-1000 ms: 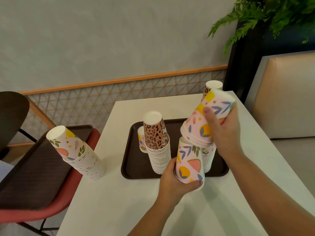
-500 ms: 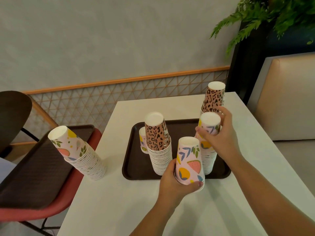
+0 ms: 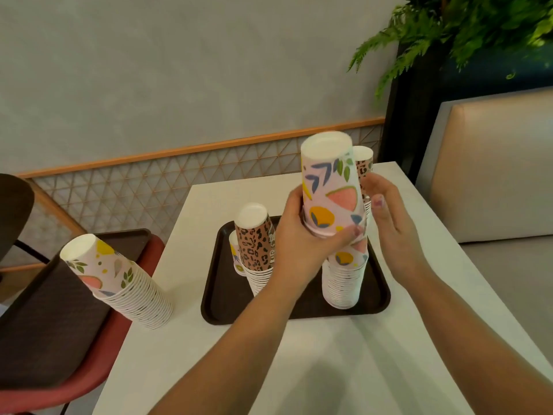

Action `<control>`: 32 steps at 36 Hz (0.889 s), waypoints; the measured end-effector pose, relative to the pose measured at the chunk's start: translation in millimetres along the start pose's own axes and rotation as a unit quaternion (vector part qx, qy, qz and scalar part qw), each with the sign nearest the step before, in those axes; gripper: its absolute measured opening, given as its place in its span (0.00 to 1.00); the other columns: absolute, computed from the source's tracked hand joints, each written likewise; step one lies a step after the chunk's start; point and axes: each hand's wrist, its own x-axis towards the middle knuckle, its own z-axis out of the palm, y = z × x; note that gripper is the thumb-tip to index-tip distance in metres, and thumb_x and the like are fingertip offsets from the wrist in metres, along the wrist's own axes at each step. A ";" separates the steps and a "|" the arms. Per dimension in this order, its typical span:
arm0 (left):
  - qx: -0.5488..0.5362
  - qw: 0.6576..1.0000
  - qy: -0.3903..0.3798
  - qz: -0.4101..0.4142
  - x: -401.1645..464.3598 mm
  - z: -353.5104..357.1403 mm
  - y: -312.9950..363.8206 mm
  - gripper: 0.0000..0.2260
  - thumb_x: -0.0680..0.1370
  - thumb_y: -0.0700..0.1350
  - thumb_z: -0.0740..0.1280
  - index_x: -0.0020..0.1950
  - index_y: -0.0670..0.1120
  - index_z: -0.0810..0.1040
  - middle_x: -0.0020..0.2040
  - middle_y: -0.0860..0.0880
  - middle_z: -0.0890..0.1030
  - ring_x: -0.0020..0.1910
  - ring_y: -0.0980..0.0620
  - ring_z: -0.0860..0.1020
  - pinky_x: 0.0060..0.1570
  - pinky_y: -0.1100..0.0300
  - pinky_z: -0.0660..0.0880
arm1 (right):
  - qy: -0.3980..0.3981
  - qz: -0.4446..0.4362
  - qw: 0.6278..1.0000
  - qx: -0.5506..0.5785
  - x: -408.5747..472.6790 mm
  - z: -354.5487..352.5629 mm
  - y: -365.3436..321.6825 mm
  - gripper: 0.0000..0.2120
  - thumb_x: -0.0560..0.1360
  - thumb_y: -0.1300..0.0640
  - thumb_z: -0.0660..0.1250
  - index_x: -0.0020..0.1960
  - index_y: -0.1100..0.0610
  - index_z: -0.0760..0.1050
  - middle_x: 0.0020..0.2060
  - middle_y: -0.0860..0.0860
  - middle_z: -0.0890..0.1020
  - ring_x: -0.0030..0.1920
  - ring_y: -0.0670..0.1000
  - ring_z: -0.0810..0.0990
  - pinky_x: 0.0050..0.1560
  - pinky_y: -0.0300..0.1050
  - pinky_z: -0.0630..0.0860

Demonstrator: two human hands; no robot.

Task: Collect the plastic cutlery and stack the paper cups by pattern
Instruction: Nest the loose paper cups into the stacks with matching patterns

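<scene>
My left hand (image 3: 302, 238) grips an upside-down fruit-pattern paper cup (image 3: 330, 187) and holds it in the air just above the fruit-pattern stack (image 3: 344, 280) on the brown tray (image 3: 215, 295). Beside the cup, my right hand (image 3: 389, 217) hovers with relaxed fingers and holds nothing. A leopard-pattern stack (image 3: 257, 250) stands at the tray's left, with a single fruit-pattern cup (image 3: 235, 256) half hidden behind it. Behind the lifted cup a second leopard-pattern stack (image 3: 363, 166) shows. No cutlery is in view.
A tall fruit-pattern stack (image 3: 119, 280) leans at the white table's (image 3: 299, 369) left edge. A second brown tray (image 3: 45, 319) lies on a red chair (image 3: 98, 369) at the left. A beige bench (image 3: 493, 175) and a plant (image 3: 463, 25) are at the right.
My left hand has lifted its fruit-pattern cup from the table's front up over the fruit-pattern stack. My right hand has let go of that stack's top and drawn back to the right.
</scene>
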 end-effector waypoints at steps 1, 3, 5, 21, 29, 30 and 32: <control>0.000 1.000 0.000 0.003 6.6 4.0 1.0 0.31 0.63 0.39 0.80 0.62 0.47 0.71 0.55 0.52 0.81 0.54 0.57 0.80 0.52 0.59 0.79 | -0.007 -0.006 1.000 0.001 2.3 -2.1 -3.8 0.30 0.73 0.34 0.54 0.68 0.51 0.63 0.59 0.36 0.71 0.56 0.26 0.70 0.50 0.19 0.66; 0.000 1.000 0.000 0.005 17.7 12.4 1.8 0.31 0.63 0.42 0.80 0.62 0.46 0.72 0.55 0.51 0.82 0.53 0.57 0.81 0.53 0.58 0.79 | -0.023 -0.010 1.000 -0.002 7.4 -5.2 -11.3 0.23 0.73 0.41 0.57 0.66 0.45 0.63 0.56 0.31 0.71 0.55 0.26 0.71 0.48 0.20 0.68; 0.001 1.000 -0.002 -0.003 26.3 19.8 -1.5 0.32 0.61 0.47 0.79 0.62 0.47 0.72 0.54 0.52 0.82 0.53 0.57 0.81 0.52 0.58 0.79 | -0.035 -0.004 0.999 -0.008 12.3 -7.9 -15.8 0.18 0.74 0.44 0.61 0.62 0.41 0.63 0.54 0.30 0.72 0.55 0.28 0.72 0.48 0.22 0.69; 0.071 0.991 -0.040 -0.106 19.1 37.8 -68.9 0.32 0.62 0.39 0.80 0.60 0.55 0.70 0.50 0.61 0.79 0.48 0.68 0.77 0.44 0.72 0.76 | -0.082 0.072 0.990 -0.095 7.8 -10.5 41.2 0.31 0.68 0.52 0.74 0.68 0.51 0.66 0.61 0.47 0.76 0.59 0.44 0.75 0.50 0.24 0.70; 0.099 0.988 -0.044 -0.110 7.7 45.0 -87.2 0.31 0.63 0.43 0.80 0.60 0.55 0.70 0.51 0.62 0.78 0.50 0.68 0.77 0.46 0.71 0.75 | -0.093 0.108 0.981 -0.134 -2.5 -9.3 57.6 0.32 0.68 0.52 0.74 0.67 0.53 0.65 0.61 0.48 0.75 0.58 0.46 0.74 0.53 0.35 0.73; 0.102 0.988 -0.046 -0.107 7.9 45.3 -87.7 0.31 0.63 0.44 0.80 0.62 0.54 0.70 0.52 0.61 0.78 0.52 0.65 0.77 0.47 0.71 0.75 | -0.089 0.108 0.981 -0.135 -2.9 -9.2 58.4 0.32 0.68 0.51 0.74 0.67 0.53 0.64 0.61 0.49 0.75 0.59 0.47 0.74 0.54 0.37 0.74; 0.105 0.988 -0.048 -0.101 7.6 45.2 -87.2 0.32 0.64 0.43 0.79 0.64 0.52 0.70 0.56 0.57 0.78 0.55 0.60 0.78 0.50 0.69 0.76 | -0.086 0.106 0.981 -0.140 -3.7 -9.6 59.3 0.32 0.68 0.51 0.74 0.68 0.52 0.64 0.62 0.49 0.75 0.60 0.48 0.74 0.54 0.38 0.73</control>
